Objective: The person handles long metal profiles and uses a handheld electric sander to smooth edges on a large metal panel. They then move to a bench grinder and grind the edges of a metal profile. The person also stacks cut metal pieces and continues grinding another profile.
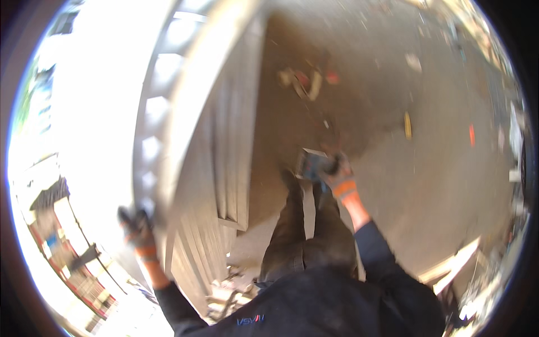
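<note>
My right hand (339, 173), in a grey and orange work glove, is closed around a blue and black hand-held power tool (314, 164). A flat pale plate edges this tool, which hangs in front of my legs; motion blur hides its exact kind. On the left, my gloved left hand (138, 229) is at the near end of a long metal strip with a row of holes (147, 121). Its dark fingertips look spread apart, and blur hides whether they press on the strip.
Ribbed grey metal panels (216, 163) stand between my left arm and my legs. On the brown floor (382, 185) lie a yellow object (407, 125), an orange-red one (472, 135) and a tan and red bundle (303, 83). Shelving with goods (70, 258) appears far left.
</note>
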A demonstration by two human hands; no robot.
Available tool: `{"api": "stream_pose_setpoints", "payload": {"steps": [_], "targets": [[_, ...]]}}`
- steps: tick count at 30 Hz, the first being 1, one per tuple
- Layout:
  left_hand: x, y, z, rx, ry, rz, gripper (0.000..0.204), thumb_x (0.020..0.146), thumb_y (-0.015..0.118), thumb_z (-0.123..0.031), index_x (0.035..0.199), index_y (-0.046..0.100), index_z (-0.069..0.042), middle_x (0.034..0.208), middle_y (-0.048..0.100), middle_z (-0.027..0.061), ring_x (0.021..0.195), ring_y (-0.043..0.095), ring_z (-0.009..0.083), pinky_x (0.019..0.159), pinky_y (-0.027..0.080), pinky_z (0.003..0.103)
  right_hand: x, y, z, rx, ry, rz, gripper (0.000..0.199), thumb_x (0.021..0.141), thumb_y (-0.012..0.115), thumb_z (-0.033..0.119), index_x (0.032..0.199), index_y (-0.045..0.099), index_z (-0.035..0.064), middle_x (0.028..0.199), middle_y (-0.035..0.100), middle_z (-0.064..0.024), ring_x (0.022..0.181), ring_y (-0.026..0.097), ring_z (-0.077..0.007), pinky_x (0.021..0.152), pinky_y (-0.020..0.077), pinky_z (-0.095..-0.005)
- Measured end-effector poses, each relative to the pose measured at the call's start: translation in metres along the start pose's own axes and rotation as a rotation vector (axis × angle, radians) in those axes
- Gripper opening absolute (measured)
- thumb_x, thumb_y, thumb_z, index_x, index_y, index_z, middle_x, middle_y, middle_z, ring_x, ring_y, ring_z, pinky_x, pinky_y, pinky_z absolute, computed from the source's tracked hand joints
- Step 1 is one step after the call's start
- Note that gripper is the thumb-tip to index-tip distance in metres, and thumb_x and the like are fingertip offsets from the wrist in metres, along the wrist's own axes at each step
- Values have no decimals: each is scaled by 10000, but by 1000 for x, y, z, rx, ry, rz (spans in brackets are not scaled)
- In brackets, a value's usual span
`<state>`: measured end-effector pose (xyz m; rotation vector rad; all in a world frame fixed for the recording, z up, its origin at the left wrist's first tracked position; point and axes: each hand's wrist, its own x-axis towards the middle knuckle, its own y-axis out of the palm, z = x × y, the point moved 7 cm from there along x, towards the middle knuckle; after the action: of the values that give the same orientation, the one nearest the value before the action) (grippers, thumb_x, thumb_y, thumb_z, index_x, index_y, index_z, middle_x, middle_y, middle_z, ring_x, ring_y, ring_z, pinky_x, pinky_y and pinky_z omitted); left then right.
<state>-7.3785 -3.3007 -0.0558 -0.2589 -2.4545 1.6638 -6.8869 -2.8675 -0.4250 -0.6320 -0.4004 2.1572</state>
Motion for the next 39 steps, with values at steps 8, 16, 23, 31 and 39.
{"api": "stream_pose_setpoints", "payload": {"steps": [8,16,23,31,39], "targets": [[-9,-37,-90,197,363,-81,803,962,881,-519,1510,625,9,1294,740,238,1186,708,466,1032,568,538,-46,-147,97,589,-1,-148,517,811,989,28,1215,667,56,1067,686,-27,949,658,-134,878,612,-339],[-12,-53,-86,153,297,-15,786,991,830,-565,1507,632,-6,1369,723,226,1251,693,438,1122,527,532,-56,-194,181,642,23,-118,334,943,912,38,1178,677,73,1103,672,-31,1009,664,-157,928,619,-365],[-27,-108,-25,-317,322,-183,664,1037,837,-383,1569,633,-41,1526,686,239,1413,625,457,1220,481,536,-91,-151,280,674,15,38,280,1056,833,230,1174,656,48,1084,661,-60,984,690,-191,892,639,-393],[-53,-137,37,-285,304,-344,665,926,938,-267,1492,673,-37,1458,707,185,1359,647,435,1170,498,543,-155,-86,358,664,329,327,336,1090,783,364,1165,665,58,1016,686,-96,994,720,-236,909,659,-426],[-42,-158,-1,-495,290,-400,458,951,841,14,1401,757,-5,1331,777,195,1216,748,409,1062,598,448,-54,-137,446,570,-206,-46,313,1052,803,348,1189,615,137,1085,608,-35,991,661,-194,904,618,-419]]}}
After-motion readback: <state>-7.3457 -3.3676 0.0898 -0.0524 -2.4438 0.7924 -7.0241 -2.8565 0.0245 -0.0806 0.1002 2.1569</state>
